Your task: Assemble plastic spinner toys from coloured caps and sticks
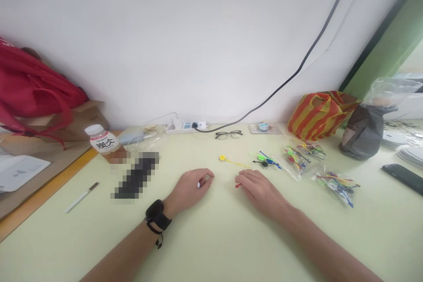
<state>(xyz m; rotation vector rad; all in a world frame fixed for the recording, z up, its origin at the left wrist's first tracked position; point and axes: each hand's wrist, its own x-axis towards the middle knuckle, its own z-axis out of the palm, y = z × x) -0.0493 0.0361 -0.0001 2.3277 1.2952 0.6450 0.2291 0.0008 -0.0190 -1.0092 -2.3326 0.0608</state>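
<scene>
My left hand (193,185) rests on the pale green table (211,238) with its fingers curled in, pinching a small white piece. A black watch is on that wrist. My right hand (259,189) lies palm down beside it, fingers bent over a small red piece (237,185) at its fingertips. Just beyond the hands lies a yellow disc on a thin yellow stick (228,160). Further right are green, blue and black stick toys (266,159), loose on the table.
Clear bags of coloured stick toys (333,181) lie to the right. Glasses (228,134), a power strip (187,126) and a striped bag (317,114) line the wall. A bottle (103,141), a pen (81,197) and a blurred dark object (135,175) are left; a phone (403,177) is far right.
</scene>
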